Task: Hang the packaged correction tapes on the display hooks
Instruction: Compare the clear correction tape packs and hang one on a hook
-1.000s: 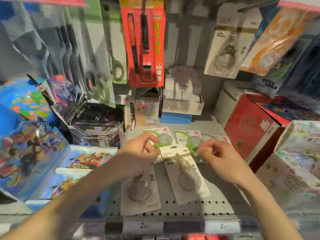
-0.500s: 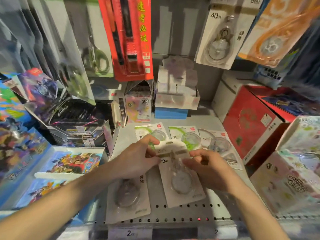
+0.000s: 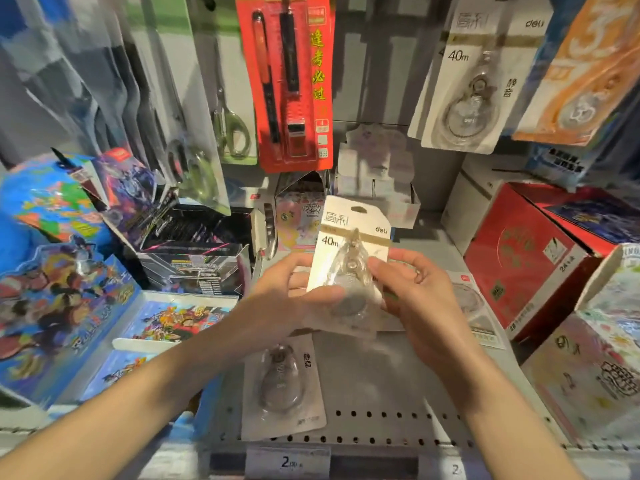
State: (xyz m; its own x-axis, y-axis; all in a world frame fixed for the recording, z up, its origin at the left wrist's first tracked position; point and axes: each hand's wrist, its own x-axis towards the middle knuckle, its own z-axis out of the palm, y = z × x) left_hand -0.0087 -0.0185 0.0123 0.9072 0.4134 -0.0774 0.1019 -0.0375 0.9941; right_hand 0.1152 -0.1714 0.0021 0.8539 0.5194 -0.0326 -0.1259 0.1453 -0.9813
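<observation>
Correction tape pack (image 3: 349, 261), a white card with a clear blister over a greyish dispenser, "40m" printed on the left under a gold band and a hang slot at its 12 o'clock edge, is up off the grey shelf (image 3: 381, 375) at centre frame. The left hand (image 3: 287, 292) pinches its 8 o'clock edge, thumb across the front; the right hand (image 3: 412, 292) grips the 3 o'clock side, fingers curled round it. At 1 o'clock a matching pack (image 3: 464, 77) hangs on display. At 6 o'clock another pack (image 3: 284, 386) lies flat on the shelf. The red box (image 3: 526, 265) sits at 3 o'clock.
</observation>
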